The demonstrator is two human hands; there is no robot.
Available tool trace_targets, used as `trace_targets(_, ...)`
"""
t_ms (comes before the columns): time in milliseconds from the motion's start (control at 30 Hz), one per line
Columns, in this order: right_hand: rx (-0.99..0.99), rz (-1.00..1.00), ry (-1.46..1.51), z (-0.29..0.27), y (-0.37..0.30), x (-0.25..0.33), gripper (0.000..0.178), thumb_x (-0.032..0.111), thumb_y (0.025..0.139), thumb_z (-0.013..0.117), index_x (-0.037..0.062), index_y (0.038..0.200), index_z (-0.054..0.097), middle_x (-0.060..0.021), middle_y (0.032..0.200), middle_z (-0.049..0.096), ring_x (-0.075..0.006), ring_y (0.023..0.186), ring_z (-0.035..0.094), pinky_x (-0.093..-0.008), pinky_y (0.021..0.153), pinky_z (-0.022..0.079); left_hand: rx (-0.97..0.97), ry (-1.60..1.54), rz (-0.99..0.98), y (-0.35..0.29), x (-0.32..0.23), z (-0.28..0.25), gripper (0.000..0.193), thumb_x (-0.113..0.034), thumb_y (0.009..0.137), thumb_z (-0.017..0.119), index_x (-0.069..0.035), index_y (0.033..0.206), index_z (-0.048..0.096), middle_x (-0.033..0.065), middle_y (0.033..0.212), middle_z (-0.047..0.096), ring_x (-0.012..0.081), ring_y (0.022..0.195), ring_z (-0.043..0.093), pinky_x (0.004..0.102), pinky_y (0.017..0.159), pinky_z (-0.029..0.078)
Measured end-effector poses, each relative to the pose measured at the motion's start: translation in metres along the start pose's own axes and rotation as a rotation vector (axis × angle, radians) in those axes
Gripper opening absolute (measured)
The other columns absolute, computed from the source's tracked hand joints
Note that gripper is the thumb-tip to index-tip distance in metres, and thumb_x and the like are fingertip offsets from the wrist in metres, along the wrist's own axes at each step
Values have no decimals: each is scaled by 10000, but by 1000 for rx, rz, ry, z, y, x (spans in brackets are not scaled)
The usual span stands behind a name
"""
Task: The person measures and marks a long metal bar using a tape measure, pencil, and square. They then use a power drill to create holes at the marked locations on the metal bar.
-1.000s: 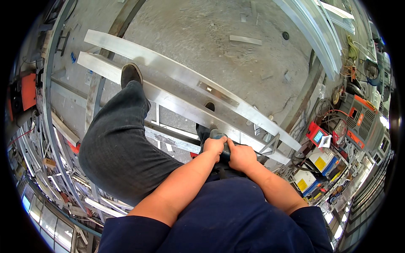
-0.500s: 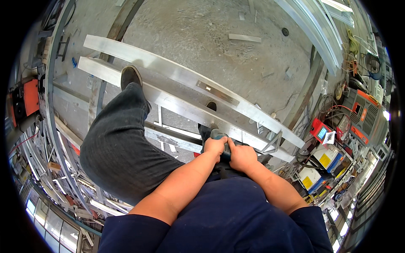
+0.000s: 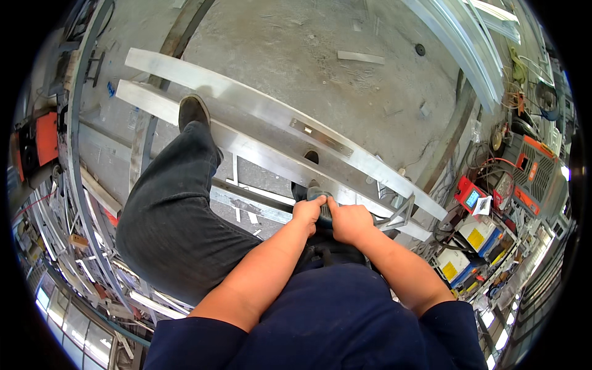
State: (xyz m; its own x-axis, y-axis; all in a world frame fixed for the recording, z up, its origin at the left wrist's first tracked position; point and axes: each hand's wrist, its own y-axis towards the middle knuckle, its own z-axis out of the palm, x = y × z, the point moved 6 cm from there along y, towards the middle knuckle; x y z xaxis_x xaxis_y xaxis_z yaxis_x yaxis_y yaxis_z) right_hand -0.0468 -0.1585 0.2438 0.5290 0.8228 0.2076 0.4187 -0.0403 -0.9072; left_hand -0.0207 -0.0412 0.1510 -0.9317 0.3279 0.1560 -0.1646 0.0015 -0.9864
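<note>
Both my hands are closed around a dark, grey-headed power tool [image 3: 316, 192] that looks like an angle grinder. My left hand [image 3: 308, 211] wraps its near side, thumb along the top. From the right, my right hand [image 3: 351, 222] grips the body, its thumb beside the left one. The tool's head rests on or just over the near silver metal beam [image 3: 259, 150]; its working end is hidden. Beyond lies a parallel far beam [image 3: 240, 94] with a slotted plate [image 3: 320, 137] set in it. My left shoe [image 3: 194, 111] is on the near beam.
Grey supports [image 3: 145, 132] run beneath the beams. A triangular metal bracket [image 3: 404, 211] stands by their right end. Long metal profiles [image 3: 459, 43] lie at the far right, with cables, a red device [image 3: 472, 194] and a large grey-orange machine [image 3: 529, 169] nearer. Scraps litter the concrete floor.
Both hands and the tool have shifted slightly nearer to me along the near beam's edge. The whole view has moved a little; the grip stays the same.
</note>
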Motion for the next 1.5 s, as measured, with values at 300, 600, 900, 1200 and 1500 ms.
trace_targets(300,-49,26,117,3,-49,-17,959,202,700,761,66,1572,384,-179,970,730,-366,797,723,-468,731,575,-44,301,159,-45,5,20,483,-268,923,774,64,1240,625,197,1116,700,295,998,689,412,844,537)
trace_targets(600,-201,58,178,12,-61,-25,978,172,679,768,63,1571,384,-185,999,718,-383,848,715,-479,762,581,46,299,56,-38,17,29,539,-349,912,786,124,1134,654,193,1073,700,280,921,686,425,762,541)
trace_targets(900,-283,-89,216,33,-51,-20,991,158,651,787,51,1558,402,-162,975,711,-367,854,698,-469,750,568,-21,154,96,-29,30,7,526,-313,903,813,151,1104,665,210,1063,718,280,899,703,418,774,551)
trace_targets(1200,-284,-77,249,53,-47,-15,939,186,663,791,39,1523,446,-136,969,708,-336,863,711,-453,757,586,-109,226,117,-15,40,-3,459,-235,932,786,151,1135,644,220,1072,711,285,903,708,420,759,564)
trace_targets(1500,-315,-92,257,54,-43,-15,939,188,650,795,36,1512,454,-136,959,704,-336,850,708,-452,737,583,-85,296,115,-8,42,-7,771,-323,886,827,226,1283,460,318,1207,658,358,1052,699,420,881,560)
